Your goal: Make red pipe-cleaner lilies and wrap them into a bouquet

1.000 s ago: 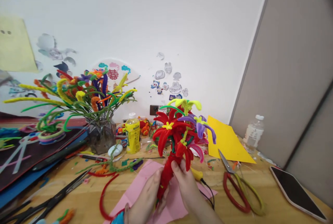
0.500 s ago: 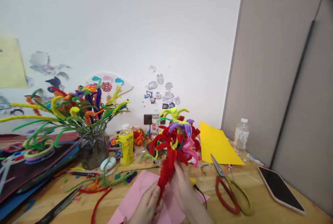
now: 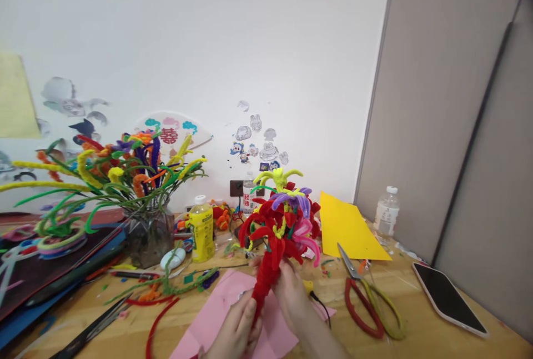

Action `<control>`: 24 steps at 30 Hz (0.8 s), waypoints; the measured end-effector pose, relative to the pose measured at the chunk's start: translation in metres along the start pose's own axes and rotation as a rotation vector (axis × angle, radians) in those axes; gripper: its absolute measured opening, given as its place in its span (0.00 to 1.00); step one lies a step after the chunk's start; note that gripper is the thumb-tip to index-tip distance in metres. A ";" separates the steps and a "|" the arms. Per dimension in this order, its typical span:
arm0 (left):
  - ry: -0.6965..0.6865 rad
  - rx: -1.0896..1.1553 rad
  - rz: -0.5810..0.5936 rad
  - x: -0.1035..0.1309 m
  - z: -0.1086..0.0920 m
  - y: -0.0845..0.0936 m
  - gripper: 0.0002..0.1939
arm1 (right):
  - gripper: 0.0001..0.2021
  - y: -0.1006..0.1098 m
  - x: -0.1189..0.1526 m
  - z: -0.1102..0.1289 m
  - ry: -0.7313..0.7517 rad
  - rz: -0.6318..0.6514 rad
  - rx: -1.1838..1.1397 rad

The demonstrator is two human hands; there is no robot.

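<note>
A bouquet of pipe-cleaner flowers [image 3: 278, 232] in red, pink, purple and yellow-green tilts upward in front of me, its handle wrapped in fuzzy red. My left hand [image 3: 236, 323] is closed round the lower end of that handle. Higher up, just beneath the blossoms, my right hand [image 3: 291, 293] grips it from the right side; its fingertips are partly hidden behind the handle. Under both hands lies a creased sheet of pink paper [image 3: 208, 317] on the wooden table.
Scissors [image 3: 362, 298], a phone [image 3: 449, 299], yellow paper [image 3: 352, 228] and a bottle [image 3: 386, 212] occupy the right. A glass vase [image 3: 147, 237] of pipe-cleaner stems, a yellow bottle [image 3: 201, 230], a white mouse [image 3: 172, 259] and red pipe cleaners [image 3: 158, 325] are left.
Both hands keep their hold on the bouquet, which has hardly moved. The view has shifted slightly, so the background sits a little higher.
</note>
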State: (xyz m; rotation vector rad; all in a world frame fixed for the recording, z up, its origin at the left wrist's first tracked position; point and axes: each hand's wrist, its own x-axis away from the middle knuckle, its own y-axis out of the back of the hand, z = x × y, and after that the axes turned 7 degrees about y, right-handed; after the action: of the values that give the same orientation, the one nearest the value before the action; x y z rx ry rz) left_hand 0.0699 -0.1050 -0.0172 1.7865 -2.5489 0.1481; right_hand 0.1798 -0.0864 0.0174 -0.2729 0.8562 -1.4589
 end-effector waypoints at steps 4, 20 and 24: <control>-0.004 -0.013 0.016 0.003 -0.004 0.000 0.32 | 0.14 -0.001 0.002 0.005 -0.047 0.026 -0.055; 0.040 -0.006 0.109 0.004 -0.006 0.002 0.32 | 0.17 0.009 0.000 0.005 -0.067 0.149 -0.150; 0.050 -0.008 0.107 0.008 -0.009 0.001 0.31 | 0.19 0.000 0.004 0.004 -0.124 0.096 -0.248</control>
State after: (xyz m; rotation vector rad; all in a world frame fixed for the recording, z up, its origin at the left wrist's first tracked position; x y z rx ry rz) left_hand 0.0657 -0.1110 -0.0076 1.6231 -2.6058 0.1825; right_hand 0.1820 -0.0914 0.0187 -0.4965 0.9361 -1.2341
